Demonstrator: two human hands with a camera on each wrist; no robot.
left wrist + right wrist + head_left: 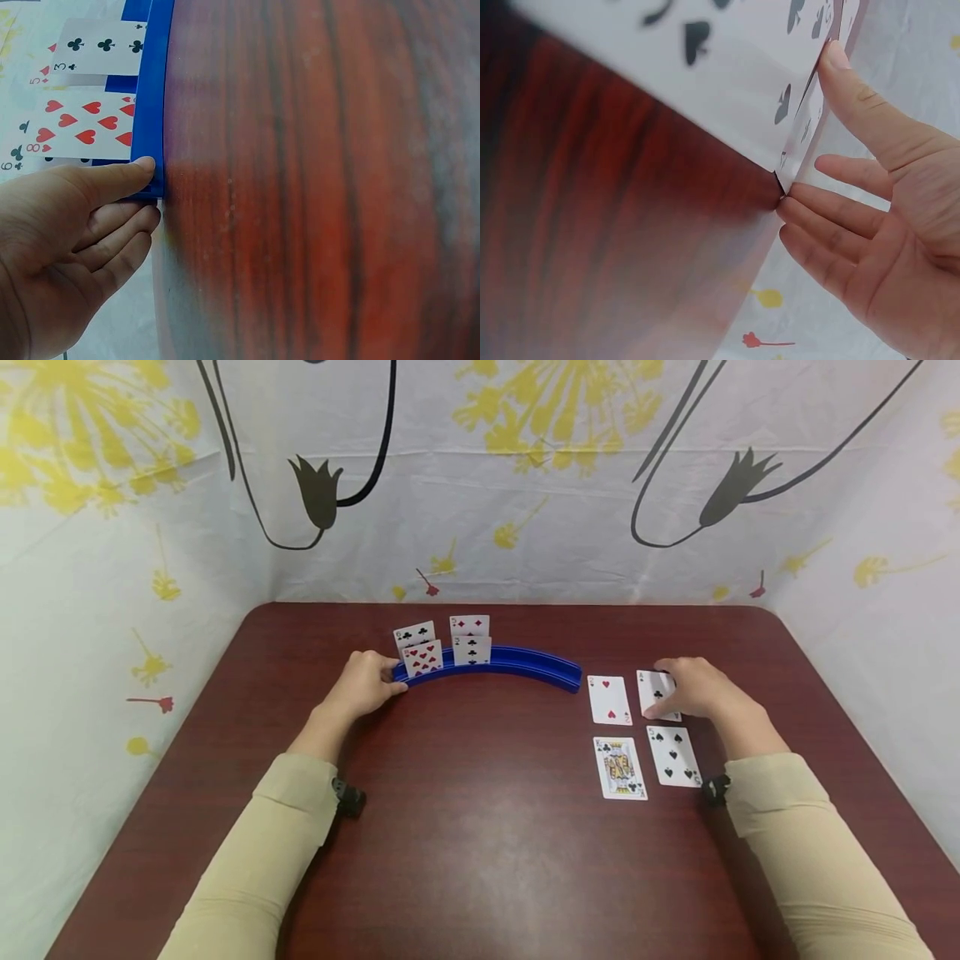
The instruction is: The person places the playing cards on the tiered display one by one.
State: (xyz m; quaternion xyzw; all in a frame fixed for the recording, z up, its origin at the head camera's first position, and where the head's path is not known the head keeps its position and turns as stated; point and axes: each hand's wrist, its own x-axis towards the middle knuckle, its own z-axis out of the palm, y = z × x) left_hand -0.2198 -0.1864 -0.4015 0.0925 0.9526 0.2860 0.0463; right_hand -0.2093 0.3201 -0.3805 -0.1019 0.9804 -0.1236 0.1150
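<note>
My left hand [362, 683] grips the left end of a curved blue card holder [536, 665], thumb [142, 174] on its near side. Four slots' worth of playing cards stand in it: a six of clubs [413, 633] behind an eight of hearts [423, 658], and a five of diamonds [469, 625] behind a three of clubs [472, 650]. At the right, my right hand [697, 687] spans a black ace [657, 689] lying on the table, thumb at its near edge and fingers at its far edge. The hand partly covers this card.
Face up beside the ace lie a two of hearts [609, 700], a king of clubs [620, 768] and a five of spades [673, 756]. They rest on a dark red wooden table [487, 827]. A patterned white cloth [450, 527] hangs behind the far edge.
</note>
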